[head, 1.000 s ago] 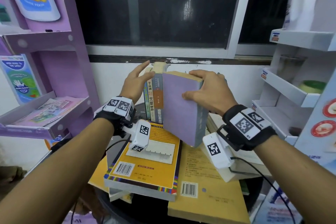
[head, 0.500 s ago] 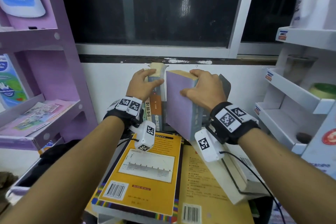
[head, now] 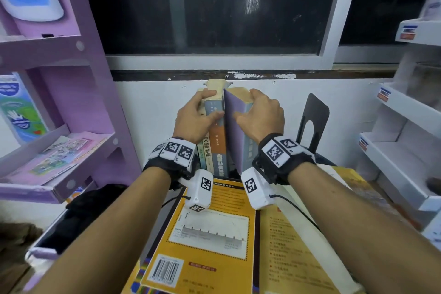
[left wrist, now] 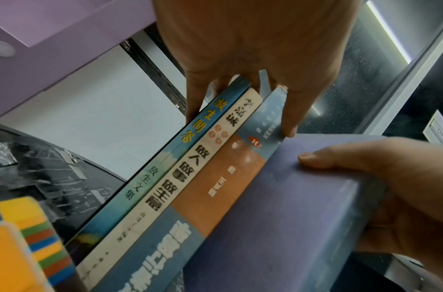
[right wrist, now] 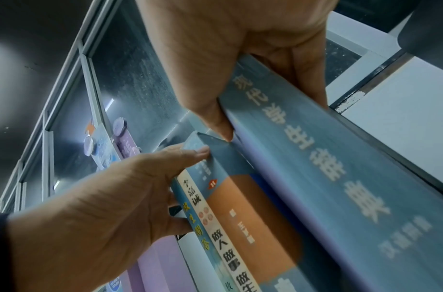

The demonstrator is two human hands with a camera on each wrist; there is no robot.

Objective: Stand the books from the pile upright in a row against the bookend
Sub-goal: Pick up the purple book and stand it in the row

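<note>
Three thin books [head: 214, 150] [left wrist: 190, 177] [right wrist: 240, 217] stand upright in a row near the wall. My left hand [head: 195, 114] [left wrist: 240, 49] [right wrist: 102, 197] grips their tops, thumb on a spine. A thick purple book [head: 235, 136] [left wrist: 278, 217] [right wrist: 315, 158] stands against the row's right side. My right hand [head: 262, 112] [right wrist: 240, 49] [left wrist: 390, 177] holds its top, thumb on the purple cover. The black bookend [head: 312, 122] stands apart to the right of my right hand. A pile of flat yellow books [head: 210, 234] lies in front.
A purple display shelf [head: 71, 102] stands close on the left and white shelves [head: 405, 126] on the right. A dark window and a white wall [head: 155, 107] are right behind the books. A black bag [head: 90, 200] lies at the lower left.
The purple book, earlier tilted and held off the row, now stands upright against it. My left hand's fingers have curled down over the row's tops.
</note>
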